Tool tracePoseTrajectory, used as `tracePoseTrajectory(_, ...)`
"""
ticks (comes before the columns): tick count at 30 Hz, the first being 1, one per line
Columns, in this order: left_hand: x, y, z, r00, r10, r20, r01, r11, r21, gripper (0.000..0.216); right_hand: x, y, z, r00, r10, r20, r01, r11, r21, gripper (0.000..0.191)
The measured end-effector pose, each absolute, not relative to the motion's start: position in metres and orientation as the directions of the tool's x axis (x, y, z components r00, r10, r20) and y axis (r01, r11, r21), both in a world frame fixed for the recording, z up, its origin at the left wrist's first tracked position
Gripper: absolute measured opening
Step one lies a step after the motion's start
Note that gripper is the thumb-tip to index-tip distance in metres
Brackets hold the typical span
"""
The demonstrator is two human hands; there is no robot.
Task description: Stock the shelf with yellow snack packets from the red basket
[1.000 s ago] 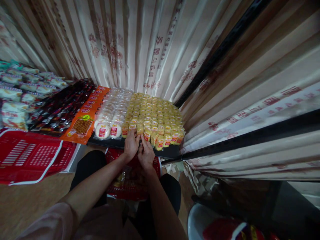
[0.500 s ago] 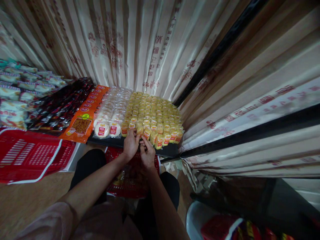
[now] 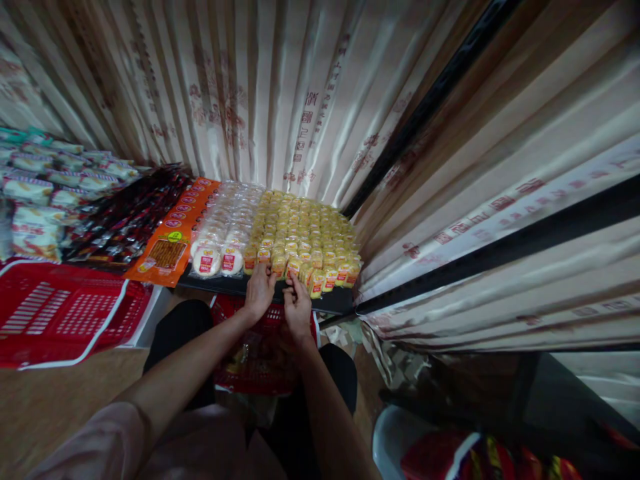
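Observation:
Rows of small yellow snack packs (image 3: 305, 233) with red labels fill a dark shelf (image 3: 330, 303). My left hand (image 3: 260, 291) reaches the front row, its fingers closed on a yellow pack at the shelf's front edge. My right hand (image 3: 297, 303) is right beside it, fingers pinched at the same front row of yellow packs. Both forearms stretch up from the bottom of the view. Left of the yellow packs lie round white cakes in clear wrap (image 3: 220, 233).
Orange packets (image 3: 173, 243), dark red-black packets (image 3: 125, 213) and pale bags (image 3: 40, 193) lie further left. A red basket (image 3: 65, 310) sits at the left; another red basket (image 3: 260, 360) rests between my knees. Patterned cream curtains (image 3: 310, 87) hang behind and at right.
Both hands stay together at the front row and have shifted slightly toward the shelf edge. The camera has tilted a little, so the shelf sits lower in view.

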State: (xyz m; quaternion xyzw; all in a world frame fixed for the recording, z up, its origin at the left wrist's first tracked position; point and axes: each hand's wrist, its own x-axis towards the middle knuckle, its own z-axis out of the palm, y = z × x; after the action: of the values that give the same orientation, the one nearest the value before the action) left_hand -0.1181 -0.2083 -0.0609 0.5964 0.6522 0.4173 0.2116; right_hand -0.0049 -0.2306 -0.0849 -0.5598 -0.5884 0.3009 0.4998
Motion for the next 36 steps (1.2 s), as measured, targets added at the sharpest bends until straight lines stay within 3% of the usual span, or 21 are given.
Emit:
tracePoseTrajectory(5,-0.120,-0.205,-0.065,-0.187,0.958,0.220,0.617,-0.060,0.785,0.016,-0.007,-0.229,-0.090,0.199,0.959,0.202,0.256,0.148,-0.955,0.051)
tracePoseTrajectory(15,-0.117,-0.203,-0.069,-0.196,0.959,0.203,0.598,-0.048,0.800,0.023,-0.003,-0.231,-0.092,0.110,0.973,0.205,0.384,0.148,-0.911,0.058)
tracePoseTrajectory(23,-0.114,-0.205,-0.073,-0.228,0.932,0.281,0.631,-0.078,0.771,0.017,-0.004,-0.232,-0.090,0.160,0.971,0.179,0.344,0.115,-0.932,0.058)
tracePoseTrajectory(30,-0.111,-0.204,-0.076,-0.261,0.933,0.246,0.624,-0.031,0.781,0.017,-0.008,-0.232,-0.085,0.167,0.975,0.146,0.337,0.082,-0.938,0.065)
tracePoseTrajectory(36,-0.112,-0.206,-0.078,-0.277,0.937,0.213,0.563,-0.021,0.826,0.020,-0.005,-0.232,-0.087,0.121,0.975,0.186,0.377,0.128,-0.917,0.058)
